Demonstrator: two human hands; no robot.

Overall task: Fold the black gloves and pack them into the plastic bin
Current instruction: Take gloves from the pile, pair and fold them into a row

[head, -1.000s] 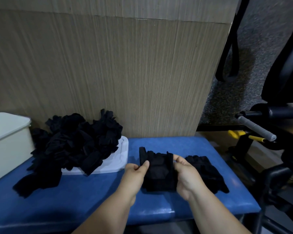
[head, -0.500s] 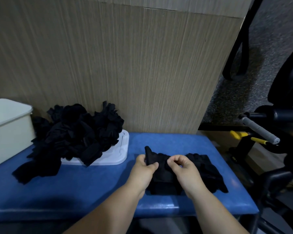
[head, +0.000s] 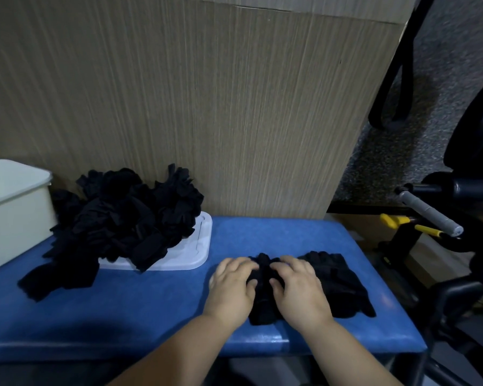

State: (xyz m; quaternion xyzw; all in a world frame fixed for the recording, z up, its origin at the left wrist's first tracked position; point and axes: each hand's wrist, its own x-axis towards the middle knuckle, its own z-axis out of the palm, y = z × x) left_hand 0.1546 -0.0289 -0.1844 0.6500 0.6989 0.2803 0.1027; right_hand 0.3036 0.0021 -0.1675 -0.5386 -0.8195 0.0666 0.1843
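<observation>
A black glove lies folded on the blue bench, near its front right. My left hand and my right hand press down on it side by side, fingers curled into the fabric. Just right of it lies another black glove, flat on the bench. A big heap of black gloves sits at the back left, partly on a white lid. The white plastic bin stands at the far left edge; its inside is hidden.
A wood-grain panel rises right behind the bench. To the right stands dark equipment with a grey handle and yellow parts, beside a black chair. The bench's front edge runs just below my hands.
The glove was held up between both hands. It has since been folded over and lowered, and both hands now press it flat on the bench.
</observation>
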